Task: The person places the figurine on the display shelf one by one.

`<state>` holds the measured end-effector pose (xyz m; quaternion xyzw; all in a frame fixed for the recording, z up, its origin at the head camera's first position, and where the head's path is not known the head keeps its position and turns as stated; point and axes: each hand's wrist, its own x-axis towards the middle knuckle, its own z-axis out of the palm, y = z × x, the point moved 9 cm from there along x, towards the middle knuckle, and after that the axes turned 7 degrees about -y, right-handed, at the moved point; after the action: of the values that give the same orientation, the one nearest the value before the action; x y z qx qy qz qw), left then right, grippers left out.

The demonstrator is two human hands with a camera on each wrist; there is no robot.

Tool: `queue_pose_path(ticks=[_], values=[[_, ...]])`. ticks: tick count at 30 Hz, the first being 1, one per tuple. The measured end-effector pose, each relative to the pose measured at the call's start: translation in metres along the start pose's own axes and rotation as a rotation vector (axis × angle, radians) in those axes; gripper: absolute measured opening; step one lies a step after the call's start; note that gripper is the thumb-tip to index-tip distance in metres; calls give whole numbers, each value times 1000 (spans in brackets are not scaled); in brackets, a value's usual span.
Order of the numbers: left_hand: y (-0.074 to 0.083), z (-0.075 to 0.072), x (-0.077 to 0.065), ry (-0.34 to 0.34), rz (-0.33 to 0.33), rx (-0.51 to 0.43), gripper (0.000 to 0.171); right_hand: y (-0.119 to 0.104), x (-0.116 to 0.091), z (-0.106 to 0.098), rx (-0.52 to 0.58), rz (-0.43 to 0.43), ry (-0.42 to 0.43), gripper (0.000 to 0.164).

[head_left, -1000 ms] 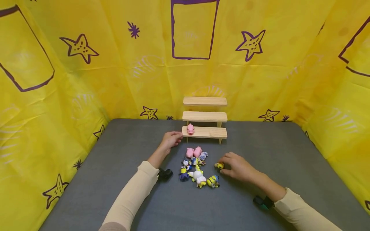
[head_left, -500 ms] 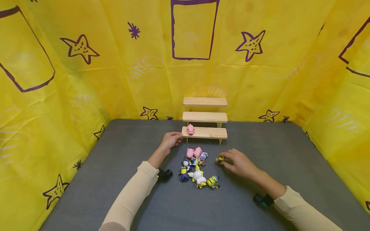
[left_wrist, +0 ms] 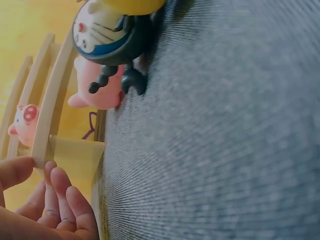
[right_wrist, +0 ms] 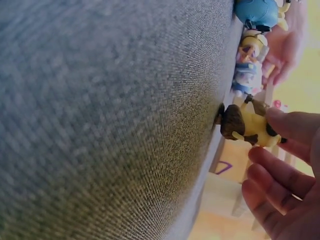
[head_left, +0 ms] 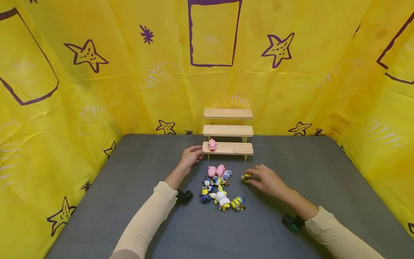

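My left hand (head_left: 191, 157) pinches the left end of the lowest tier of a three-tier wooden display stand (head_left: 237, 147), its thumb and forefinger at the corner in the left wrist view. A pink pig figurine (head_left: 212, 145) sits on that tier near the hand. My right hand (head_left: 265, 179) pinches a small yellow minion figurine (right_wrist: 250, 125) between thumb and fingers. In the right wrist view it is upright, its brown lower part close over the cloth. My fingers cover some of its head. Left of it lies a loose group of figurines, including two pink pigs (head_left: 221, 169).
A grey cloth (head_left: 258, 230) covers the table. The group also holds a Doraemon-like figurine (left_wrist: 107, 35), a white-and-yellow figurine (head_left: 221, 197) and a yellow-and-blue minion (head_left: 238, 203). Yellow patterned fabric (head_left: 155, 82) rises behind and at both sides.
My right hand has moved slightly away from me, toward the stand, with the minion figurine tipping upright in its fingers. My left hand has stayed at the stand.
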<state>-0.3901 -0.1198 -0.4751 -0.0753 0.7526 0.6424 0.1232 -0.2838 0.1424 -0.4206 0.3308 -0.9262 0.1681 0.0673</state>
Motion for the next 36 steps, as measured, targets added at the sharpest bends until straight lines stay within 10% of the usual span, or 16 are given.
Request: queue_pose_path(ticks=[36], values=[[-4, 0, 4, -1, -37, 10, 28, 13, 39, -41, 194, 73, 20, 24]])
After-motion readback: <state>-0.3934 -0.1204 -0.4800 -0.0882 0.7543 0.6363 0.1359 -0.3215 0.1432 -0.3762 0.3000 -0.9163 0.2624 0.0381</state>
